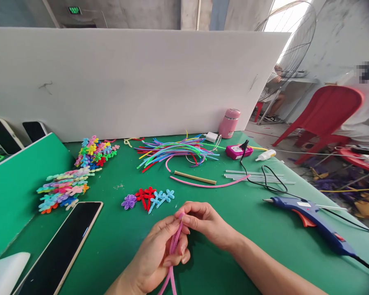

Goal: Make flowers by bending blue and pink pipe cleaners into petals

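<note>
My left hand (pixel 162 246) is closed around a bent pink pipe cleaner (pixel 171 273), whose two ends hang down below the palm. At its top end, my right hand (pixel 206 223) pinches the same strand between thumb and forefinger. Just beyond my hands lie a purple flower shape (pixel 129 201), red shapes (pixel 145 196) and light blue shapes (pixel 161 198), all bent from pipe cleaners. A loose pink pipe cleaner (pixel 209 186) curves across the table behind them, next to a thin tan stick (pixel 195 177).
A heap of coloured pipe cleaners (pixel 175 150) lies at the back. Finished flower shapes (pixel 96 151) pile up at left, near a phone (pixel 61 250). On the right are a blue glue gun (pixel 313 223), clear glue sticks (pixel 255 176), a black cable and a pink bottle (pixel 229 123).
</note>
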The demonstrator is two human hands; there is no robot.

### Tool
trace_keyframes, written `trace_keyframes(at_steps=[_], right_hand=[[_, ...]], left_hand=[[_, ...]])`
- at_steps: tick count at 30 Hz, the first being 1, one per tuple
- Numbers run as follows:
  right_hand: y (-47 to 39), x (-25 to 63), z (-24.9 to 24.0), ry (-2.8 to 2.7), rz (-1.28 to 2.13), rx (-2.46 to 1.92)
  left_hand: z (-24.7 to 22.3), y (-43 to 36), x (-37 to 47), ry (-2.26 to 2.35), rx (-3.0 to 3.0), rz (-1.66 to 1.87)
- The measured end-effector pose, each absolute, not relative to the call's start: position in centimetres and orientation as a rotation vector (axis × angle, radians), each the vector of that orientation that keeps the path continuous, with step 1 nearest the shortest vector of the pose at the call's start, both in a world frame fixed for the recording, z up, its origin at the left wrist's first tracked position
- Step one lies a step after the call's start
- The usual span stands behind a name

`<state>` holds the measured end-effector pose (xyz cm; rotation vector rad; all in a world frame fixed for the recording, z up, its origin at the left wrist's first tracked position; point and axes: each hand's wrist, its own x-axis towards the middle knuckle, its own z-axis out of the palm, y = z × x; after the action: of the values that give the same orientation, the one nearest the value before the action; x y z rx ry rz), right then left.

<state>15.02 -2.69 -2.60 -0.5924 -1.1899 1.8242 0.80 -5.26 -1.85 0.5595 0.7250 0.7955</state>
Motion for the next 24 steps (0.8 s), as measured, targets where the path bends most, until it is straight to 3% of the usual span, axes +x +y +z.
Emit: trace_keyframes(at_steps=[24], right_hand=[[-2.45, 14.51, -3.16, -1.207, 1.758, -0.696]], left_hand=[[-1.58, -5.35, 0.82, 0.852, 0.617, 0.813]])
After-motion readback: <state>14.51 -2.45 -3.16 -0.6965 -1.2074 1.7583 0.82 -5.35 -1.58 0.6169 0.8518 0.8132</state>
